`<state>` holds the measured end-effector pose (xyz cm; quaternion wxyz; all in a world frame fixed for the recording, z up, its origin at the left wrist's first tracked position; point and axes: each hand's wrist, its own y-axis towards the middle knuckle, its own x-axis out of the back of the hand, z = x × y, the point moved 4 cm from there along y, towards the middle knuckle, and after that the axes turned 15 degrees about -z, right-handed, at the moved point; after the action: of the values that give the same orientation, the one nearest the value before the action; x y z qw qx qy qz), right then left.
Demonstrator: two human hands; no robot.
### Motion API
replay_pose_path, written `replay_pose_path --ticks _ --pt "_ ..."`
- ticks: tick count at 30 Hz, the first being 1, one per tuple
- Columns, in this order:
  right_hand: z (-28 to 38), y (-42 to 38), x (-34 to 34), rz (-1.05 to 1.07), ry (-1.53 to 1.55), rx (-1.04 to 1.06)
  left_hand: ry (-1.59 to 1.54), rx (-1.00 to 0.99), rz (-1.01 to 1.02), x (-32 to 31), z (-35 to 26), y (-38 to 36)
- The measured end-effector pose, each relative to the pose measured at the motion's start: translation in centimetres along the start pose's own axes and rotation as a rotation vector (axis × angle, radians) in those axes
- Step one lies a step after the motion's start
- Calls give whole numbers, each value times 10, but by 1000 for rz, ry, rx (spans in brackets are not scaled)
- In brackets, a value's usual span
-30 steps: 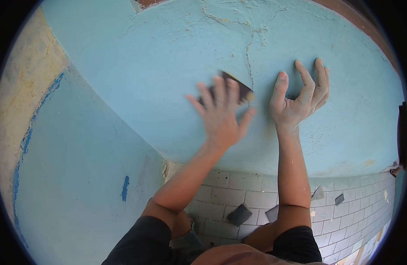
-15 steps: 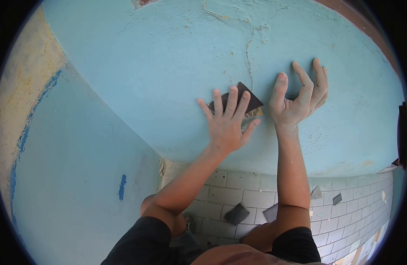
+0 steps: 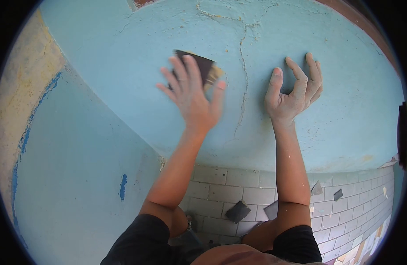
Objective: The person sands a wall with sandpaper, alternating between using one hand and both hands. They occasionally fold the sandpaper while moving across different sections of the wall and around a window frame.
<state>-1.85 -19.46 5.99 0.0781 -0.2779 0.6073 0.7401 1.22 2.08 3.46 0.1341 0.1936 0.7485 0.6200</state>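
Sheet under the spread left hand looked unpinched, so could slip; the half-curled right hand held nothing.

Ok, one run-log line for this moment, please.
left hand: spread over dark sheet, at blue wall | right hand: curled at wall, nothing visible held | crack: between hands
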Motion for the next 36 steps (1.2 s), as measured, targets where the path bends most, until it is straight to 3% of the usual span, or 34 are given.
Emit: replay_pose_path --ticks 4,6,10,13,14,16,17,18,20,21,22,26,28,32,34,36 --pt "1 1 -1 3 -7 -5 41 72 -113 -6 10 -22" --pt "3 1 -1 17 -1 -6 11 -428 41 -6 -18 -52" --pt "1 1 1 14 30 -6 32 -335 55 6 -12 -40" --pt "0 2 2 11 44 -24 -312 -70 -182 28 -16 -9" --pt "2 3 1 17 60 -43 -312 -75 -190 38 -29 5" --pt "12 11 6 86 95 -38 -1162 750 -21 46 -34 21" --pt "19 16 6 164 119 -34 -1293 964 32 48 -35 22" --pt "27 22 7 156 125 -34 -1294 955 27 52 -36 27" --pt "53 27 0 415 599 -189 -1650 1273 230 49 -45 25" --pt "70 28 0 508 665 -341 -1656 1337 241 49 -47 25" --pt "82 26 -1 598 726 -495 -1656 1332 241 49 -45 25" --pt "89 22 -6 568 685 -672 -1679 1276 348 50 -47 29" --pt "87 19 -6 561 857 -1086 -1667 1270 348 50 -47 29" --pt "79 12 -11 623 865 -1100 -1502 1196 395 48 -42 26" --pt "73 6 -15 671 987 -1350 -1490 1185 396 48 -42 28" --pt "71 9 -15 655 987 -1355 -1652 1221 492 48 -46 29"
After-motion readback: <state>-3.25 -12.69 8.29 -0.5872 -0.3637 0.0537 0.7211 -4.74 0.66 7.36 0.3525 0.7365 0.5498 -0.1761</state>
